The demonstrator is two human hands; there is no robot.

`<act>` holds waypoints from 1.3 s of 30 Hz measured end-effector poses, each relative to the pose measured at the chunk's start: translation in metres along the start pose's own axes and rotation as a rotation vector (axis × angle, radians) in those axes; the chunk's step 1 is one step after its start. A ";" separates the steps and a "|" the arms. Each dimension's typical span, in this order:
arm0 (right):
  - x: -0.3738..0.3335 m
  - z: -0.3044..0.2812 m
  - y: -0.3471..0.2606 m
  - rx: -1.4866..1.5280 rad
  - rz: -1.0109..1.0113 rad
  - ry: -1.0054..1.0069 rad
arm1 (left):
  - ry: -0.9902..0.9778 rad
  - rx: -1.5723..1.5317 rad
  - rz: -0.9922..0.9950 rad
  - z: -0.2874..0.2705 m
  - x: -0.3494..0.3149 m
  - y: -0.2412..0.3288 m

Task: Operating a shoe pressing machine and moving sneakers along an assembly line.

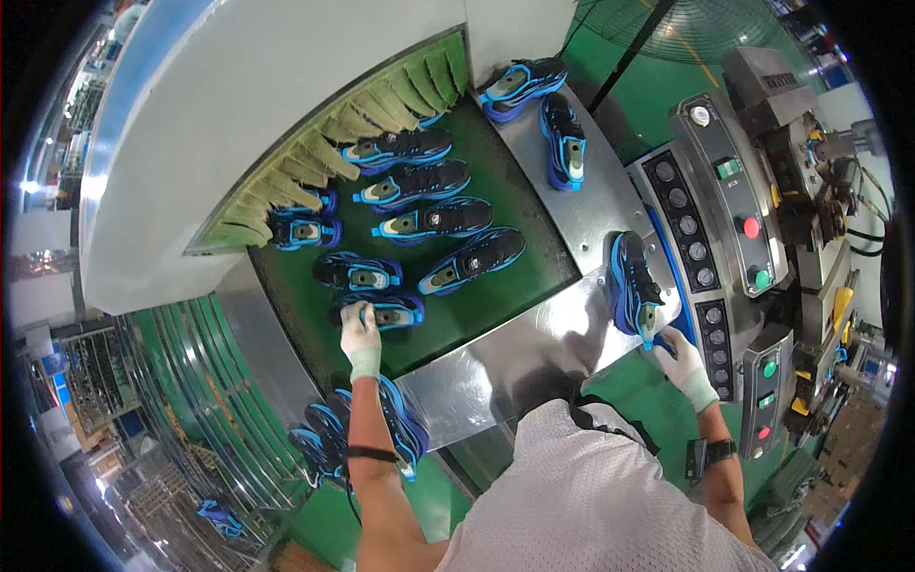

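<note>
White-gloved, my left hand reaches over the green belt. Its fingers close on a black-and-blue sneaker, the nearest one on the belt's left side. My right hand, gloved too, pinches the heel of another sneaker, whose toe points away from me on the metal ledge at the right. Part of that thumb and fingers is hidden by the heel. Directly beyond my left hand lies a sneaker on its own. Further sneakers lie in a slanted row on the belt's middle.
Frayed cloth strips hang across the machine opening at the far side. Two sneakers rest on the far right ledge. Several more stand beside my left forearm, near a metal rack. Control panels with buttons line the right.
</note>
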State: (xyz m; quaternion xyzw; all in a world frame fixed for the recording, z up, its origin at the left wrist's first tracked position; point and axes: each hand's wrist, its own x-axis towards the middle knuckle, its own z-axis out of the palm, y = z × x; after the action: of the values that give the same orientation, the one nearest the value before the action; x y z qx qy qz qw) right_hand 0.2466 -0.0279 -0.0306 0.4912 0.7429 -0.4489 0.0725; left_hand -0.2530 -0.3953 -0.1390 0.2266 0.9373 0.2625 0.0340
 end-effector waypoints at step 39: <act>-0.358 -0.102 0.223 1.681 -0.205 1.518 | -0.985 -0.621 1.078 0.354 -0.478 0.939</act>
State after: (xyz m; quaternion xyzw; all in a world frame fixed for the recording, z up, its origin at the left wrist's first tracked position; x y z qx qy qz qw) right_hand 0.6393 -0.1653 0.0932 0.4661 0.0951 -0.3953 -0.7858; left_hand 0.6222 0.2749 0.0073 0.7194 0.4597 0.3618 0.3746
